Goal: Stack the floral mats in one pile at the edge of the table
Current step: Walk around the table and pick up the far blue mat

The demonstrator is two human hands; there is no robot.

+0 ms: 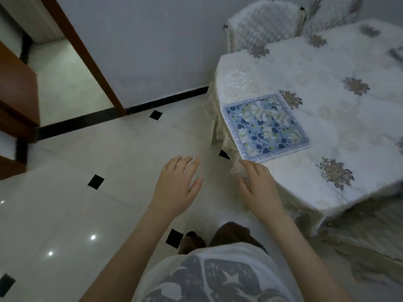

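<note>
While my right hand point(257, 186) rests with fingers spread and empty on the tablecloth point(327, 136) at the corner, my left hand point(174, 184) hovers loose over the floor, holding nothing. The floral mat point(265, 126) (possibly a pile; I cannot tell) lies at the table edge, so stacking seems done; next I would check for stray mats.

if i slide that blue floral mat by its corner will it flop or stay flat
The floral mat lies dead flat with crisp edges, so it probably stays fairly stiff. It looks thin, likely light. On the soft tablecloth it may drag and bunch the fabric rather than glide.
</note>
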